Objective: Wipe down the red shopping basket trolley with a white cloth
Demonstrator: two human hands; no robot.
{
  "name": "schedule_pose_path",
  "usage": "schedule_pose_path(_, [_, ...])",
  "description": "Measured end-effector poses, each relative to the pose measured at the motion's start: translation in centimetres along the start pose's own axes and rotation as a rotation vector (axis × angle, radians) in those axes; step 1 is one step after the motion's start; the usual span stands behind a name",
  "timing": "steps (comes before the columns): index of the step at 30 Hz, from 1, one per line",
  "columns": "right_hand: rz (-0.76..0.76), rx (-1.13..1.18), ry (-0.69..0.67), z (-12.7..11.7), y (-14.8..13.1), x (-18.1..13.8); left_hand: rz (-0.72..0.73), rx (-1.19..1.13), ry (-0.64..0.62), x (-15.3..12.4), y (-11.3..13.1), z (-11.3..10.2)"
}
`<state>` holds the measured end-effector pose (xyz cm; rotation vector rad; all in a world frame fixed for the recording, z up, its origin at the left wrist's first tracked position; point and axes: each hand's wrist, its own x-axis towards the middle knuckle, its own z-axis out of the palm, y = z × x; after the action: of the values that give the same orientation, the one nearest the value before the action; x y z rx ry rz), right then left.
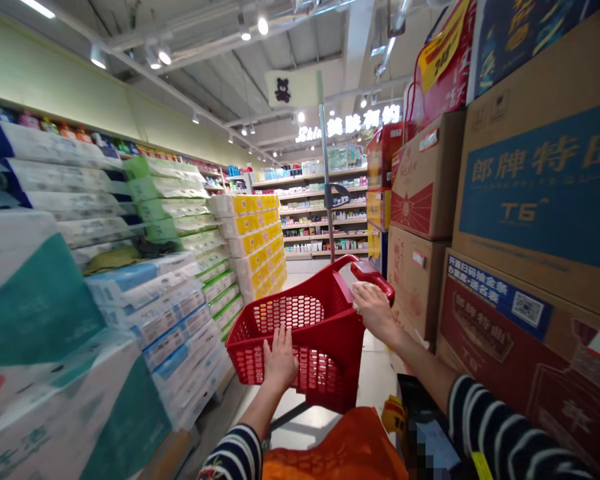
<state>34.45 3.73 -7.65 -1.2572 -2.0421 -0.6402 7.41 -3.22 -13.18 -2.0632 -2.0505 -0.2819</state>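
A red plastic shopping cart [343,363] with a perforated basket stands right in front of me, its handle [373,273] toward the right. My left hand [281,360] lies against the near side of the basket at the rim, fingers stretched upward. Beside the handle, my right hand [374,310] rests on the end of the cart with its fingers extended to the left. Its fingertips look pale and bright, and I cannot make out anything held in them. A grey pole [326,173] carrying a bear-printed sign [293,90] rises behind the handle.
Stacked tissue packs [175,320] line the aisle's left side, with yellow-and-white packs [255,233] farther on. Large cartons [535,173] tower close on the right. Stocked shelves [325,213] cross the far end. Orange fabric [335,447] shows below me.
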Motion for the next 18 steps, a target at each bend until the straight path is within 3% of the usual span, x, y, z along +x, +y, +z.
schedule_pose_path(3, [0.134, -0.045, 0.066, -1.8, 2.3, 0.3, -0.036, 0.0, -0.098, 1.4, -0.3, -0.4])
schedule_pose_path(7, [0.08, 0.016, 0.034, -1.0, -0.3, -0.1, -0.047, 0.004, -0.209, 2.1, -0.1, 0.2])
schedule_pose_path(12, [-0.067, 0.12, -0.018, 1.1, -3.7, -1.2, -0.034, 0.038, -0.14, 1.5, -0.2, 0.9])
schedule_pose_path(18, [-0.084, 0.12, -0.089, 0.4, -0.3, -1.5, 0.064, 0.021, -0.084, 0.3, 0.1, 0.6])
